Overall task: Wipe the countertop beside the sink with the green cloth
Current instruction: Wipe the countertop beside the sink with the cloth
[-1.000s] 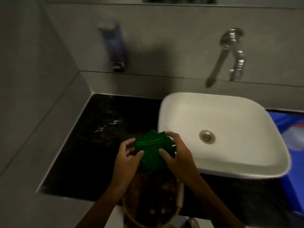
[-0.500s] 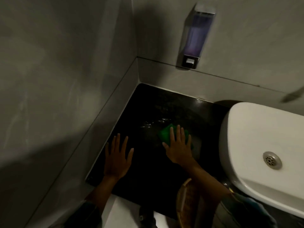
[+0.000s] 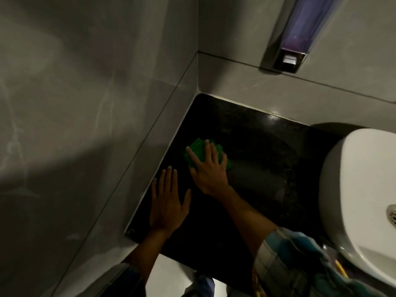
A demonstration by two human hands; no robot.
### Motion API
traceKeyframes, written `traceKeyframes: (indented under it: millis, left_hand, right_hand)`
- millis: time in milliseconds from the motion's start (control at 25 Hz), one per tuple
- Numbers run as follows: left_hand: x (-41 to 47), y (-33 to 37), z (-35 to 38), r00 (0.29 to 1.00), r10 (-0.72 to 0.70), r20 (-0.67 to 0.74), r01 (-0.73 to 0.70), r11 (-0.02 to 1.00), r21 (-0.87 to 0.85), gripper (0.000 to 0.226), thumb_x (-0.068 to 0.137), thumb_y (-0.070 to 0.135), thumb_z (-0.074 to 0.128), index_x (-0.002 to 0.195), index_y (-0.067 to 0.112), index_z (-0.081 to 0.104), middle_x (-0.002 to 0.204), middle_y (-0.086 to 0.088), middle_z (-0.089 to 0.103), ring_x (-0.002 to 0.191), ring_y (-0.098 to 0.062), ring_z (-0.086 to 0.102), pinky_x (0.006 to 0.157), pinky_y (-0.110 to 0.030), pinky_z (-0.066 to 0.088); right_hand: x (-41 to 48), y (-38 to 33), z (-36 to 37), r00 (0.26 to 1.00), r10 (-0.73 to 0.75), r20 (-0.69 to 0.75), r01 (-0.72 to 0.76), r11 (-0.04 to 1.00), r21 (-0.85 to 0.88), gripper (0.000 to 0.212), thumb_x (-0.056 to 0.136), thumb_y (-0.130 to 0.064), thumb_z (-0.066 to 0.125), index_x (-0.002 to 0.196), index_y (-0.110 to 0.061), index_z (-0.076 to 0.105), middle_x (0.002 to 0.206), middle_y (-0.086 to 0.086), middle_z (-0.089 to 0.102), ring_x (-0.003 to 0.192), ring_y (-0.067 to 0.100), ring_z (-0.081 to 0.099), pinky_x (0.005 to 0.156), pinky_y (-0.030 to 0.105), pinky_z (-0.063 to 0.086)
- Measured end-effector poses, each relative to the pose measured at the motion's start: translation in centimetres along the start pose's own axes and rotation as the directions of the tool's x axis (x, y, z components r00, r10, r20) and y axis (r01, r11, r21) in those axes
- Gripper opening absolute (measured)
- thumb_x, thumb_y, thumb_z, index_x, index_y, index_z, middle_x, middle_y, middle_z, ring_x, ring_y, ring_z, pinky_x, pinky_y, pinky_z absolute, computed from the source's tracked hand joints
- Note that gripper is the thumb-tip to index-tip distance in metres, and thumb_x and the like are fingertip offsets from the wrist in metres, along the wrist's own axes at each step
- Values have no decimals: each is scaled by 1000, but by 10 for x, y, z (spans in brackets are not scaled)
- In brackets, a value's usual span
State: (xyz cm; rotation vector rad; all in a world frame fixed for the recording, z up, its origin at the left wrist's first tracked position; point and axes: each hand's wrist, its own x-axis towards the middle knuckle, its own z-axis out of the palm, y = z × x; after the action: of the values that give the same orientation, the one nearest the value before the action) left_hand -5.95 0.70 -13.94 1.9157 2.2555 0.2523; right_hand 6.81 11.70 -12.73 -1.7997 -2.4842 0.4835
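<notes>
While I read this from the left, each line takes one thing in turn.

Wall: grey tile on the left, meeting the dark counter along a pale seam.

Left hand: flat on the counter near its front left edge, fingers apart, gripping nothing; I take it as a brace.

Cloth: green, bunched under the right hand, lying on the counter's left part, just beside the wall and well apart from the sink. Only its far and left edges show, so I cannot tell its long axis or which way it points.

Right hand: palm down, fingers spread, pressing the cloth onto the counter, not clenched round it.

Progress: I judge the wiping under way. A duller, smeared-looking patch lies right of the cloth, towards the sink; whether that is a wiped streak or a reflection I cannot say. By my reckoning the far corner and the near strip remain.

Dispenser: on the far wall, above the counter.

Sink: white, at the right edge.
</notes>
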Motion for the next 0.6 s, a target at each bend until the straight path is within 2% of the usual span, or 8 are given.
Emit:
traceKeyframes:
  millis: [80,160,240,360,480,600]
  left_hand:
    - [-1,-1,-1,1000,-11,19,11,1000,7,76,94,58,26,152,10,21,162,-10,20,151,-22,13,122,-46,11]
    - [-2,-2,-1,1000,-4,19,4,1000,-4,76,94,59,25,153,10,18,163,-9,18,151,-22,11,122,-48,12]
    - [-1,-2,-2,999,-3,34,4,1000,-23,77,95,60,24,153,11,15,163,-9,15,151,-22,8,123,-49,12]
    - [-2,2,0,1000,-13,26,13,1000,-8,76,95,60,24,153,11,15,164,-8,14,151,-22,7,123,-49,12]
    - [-1,0,1,1000,-16,20,17,1000,-16,76,95,59,28,153,11,16,164,-8,14,152,-22,6,123,-47,9]
    - [-1,-1,3,1000,-12,21,12,1000,-22,76,95,59,28,153,12,17,164,-7,14,152,-22,7,123,-47,8]
  right_hand:
    - [-29,8,7,994,-106,-1,106,988,-113,63,88,-51,38,146,-48,11,162,17,11,148,36,13,111,66,14]
    - [-47,54,4,997,-54,-48,48,992,-119,65,88,-49,40,146,-48,11,162,16,11,148,35,12,112,65,15]
    - [-56,110,-7,981,154,-117,-164,983,-80,65,90,-46,43,147,-46,13,162,17,9,148,35,9,114,65,13]
    - [-39,156,-30,870,461,-173,-457,887,66,59,93,-41,44,148,-38,23,160,20,11,147,37,7,113,69,9]
    - [12,134,-41,777,601,-187,-570,798,196,55,95,-42,42,147,-38,26,161,20,7,148,38,5,111,70,5]
    - [43,88,-35,846,527,-85,-497,835,235,59,94,-47,39,149,-40,19,162,19,-5,148,38,-5,112,67,-1]
